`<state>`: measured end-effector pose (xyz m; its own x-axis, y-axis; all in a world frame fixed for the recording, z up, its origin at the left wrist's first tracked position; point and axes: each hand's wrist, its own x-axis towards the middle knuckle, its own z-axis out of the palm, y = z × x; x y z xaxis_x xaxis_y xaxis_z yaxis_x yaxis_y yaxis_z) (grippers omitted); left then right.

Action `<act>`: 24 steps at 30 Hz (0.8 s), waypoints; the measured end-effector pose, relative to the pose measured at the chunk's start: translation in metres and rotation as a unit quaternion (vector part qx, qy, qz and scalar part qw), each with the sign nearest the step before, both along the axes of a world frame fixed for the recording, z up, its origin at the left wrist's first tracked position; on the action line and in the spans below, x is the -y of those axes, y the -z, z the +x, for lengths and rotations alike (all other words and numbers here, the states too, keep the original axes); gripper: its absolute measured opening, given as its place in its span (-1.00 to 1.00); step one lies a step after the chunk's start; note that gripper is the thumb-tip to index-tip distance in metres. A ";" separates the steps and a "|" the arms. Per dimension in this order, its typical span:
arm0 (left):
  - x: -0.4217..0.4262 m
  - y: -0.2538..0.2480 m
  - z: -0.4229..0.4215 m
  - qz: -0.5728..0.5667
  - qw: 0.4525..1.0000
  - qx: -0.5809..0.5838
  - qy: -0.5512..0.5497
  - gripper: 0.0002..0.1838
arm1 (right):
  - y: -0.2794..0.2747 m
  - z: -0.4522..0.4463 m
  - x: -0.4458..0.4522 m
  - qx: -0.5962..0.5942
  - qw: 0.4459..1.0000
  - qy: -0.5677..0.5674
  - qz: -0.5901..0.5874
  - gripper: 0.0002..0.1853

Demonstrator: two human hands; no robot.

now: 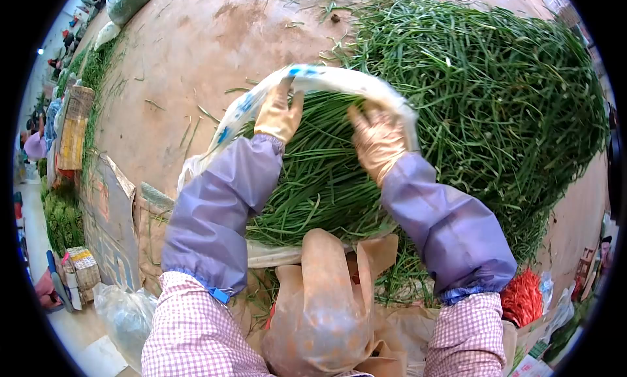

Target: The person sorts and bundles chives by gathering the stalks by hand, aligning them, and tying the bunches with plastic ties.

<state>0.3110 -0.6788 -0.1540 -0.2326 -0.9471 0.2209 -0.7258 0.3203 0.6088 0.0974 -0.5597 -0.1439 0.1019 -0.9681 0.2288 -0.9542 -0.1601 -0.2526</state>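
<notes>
A translucent white plastic bag [339, 80] with blue print lies open around long green stalks [320, 161]. At its upper left rim is my left hand [281, 112], in a pale glove, its thumb and fingers apart and its fingertips touching the plastic. My right hand [379, 138], gloved too, rests over the stalks near the right side of the rim with its fingers spread. Both forearms wear purple sleeve covers. A large loose heap of the same green stalks [490, 96] spreads to the right of the bag.
Brown floor [176, 57] carries scattered stalks. Cardboard [111, 213] and a clear plastic bag [124, 311] lie at the left. Red strands [522, 298] sit at the lower right. A filled green bag [127, 1] stands at the top left. People are in the far left background.
</notes>
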 end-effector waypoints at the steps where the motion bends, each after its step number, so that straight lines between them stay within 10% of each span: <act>1: 0.008 -0.018 -0.006 -0.085 0.993 -0.017 0.078 -0.54 | 0.005 -0.007 0.016 0.073 0.996 0.049 0.022 -0.52; 2: 0.022 -0.018 -0.010 -0.127 0.984 -0.025 0.118 -0.54 | 0.010 -0.014 0.032 0.143 0.984 0.099 0.036 -0.43; 3: 0.036 -0.020 -0.014 -0.169 0.972 -0.033 0.159 -0.53 | 0.005 -0.029 0.038 -0.118 0.988 0.088 0.045 -0.38; 6: 0.078 -0.011 -0.025 0.161 0.981 -0.022 0.110 -0.36 | 0.039 -0.069 0.076 0.139 0.973 0.112 0.149 -0.33; 9: 0.090 0.013 -0.026 0.117 0.975 0.101 0.158 -0.46 | 0.091 -0.101 0.092 0.362 0.910 0.099 0.175 -0.30; 11: 0.069 -0.010 -0.030 0.055 0.953 0.217 0.202 -0.48 | 0.107 -0.111 0.092 0.743 0.588 0.103 0.301 -0.20; 15: 0.069 0.025 -0.019 0.326 0.921 0.115 0.181 -0.50 | 0.101 -0.105 0.076 0.791 0.509 0.076 0.330 -0.14; 18: 0.060 0.043 0.003 0.538 0.834 -0.065 0.105 -0.50 | 0.077 -0.091 0.069 0.730 0.602 0.088 0.311 -0.10; 19: 0.056 0.046 0.012 0.581 0.800 -0.127 0.076 -0.51 | 0.109 -0.101 0.070 0.774 0.534 0.079 0.330 -0.18; 24: 0.027 0.026 0.052 0.418 0.842 -0.319 0.120 -0.57 | 0.119 -0.108 0.063 0.769 0.508 0.123 0.369 -0.24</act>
<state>0.3632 -0.7056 -0.1801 -0.5270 -0.7756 -0.3474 -0.1417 -0.3229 0.9358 -0.0104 -0.6224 -0.2629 0.2072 -0.7889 -0.5786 0.4933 0.5950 -0.6346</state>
